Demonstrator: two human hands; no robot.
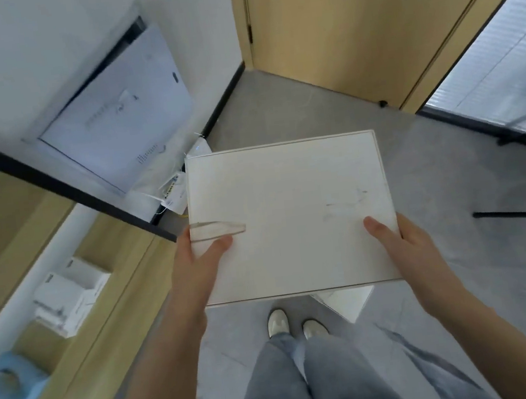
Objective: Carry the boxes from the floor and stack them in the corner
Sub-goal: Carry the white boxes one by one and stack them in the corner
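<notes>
Head: grey floor (455, 209) — wooden door (349, 23)

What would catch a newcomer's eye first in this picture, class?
First, the large white box at the centre, held above the grey floor by the left hand and right hand at its near corners. Next, the wooden door straight ahead, and small white boxes stacked far left.

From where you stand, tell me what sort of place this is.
Probably an office or workroom corner: a wooden door, a grey tiled floor, a glass partition and a wall cabinet with cables.
</notes>
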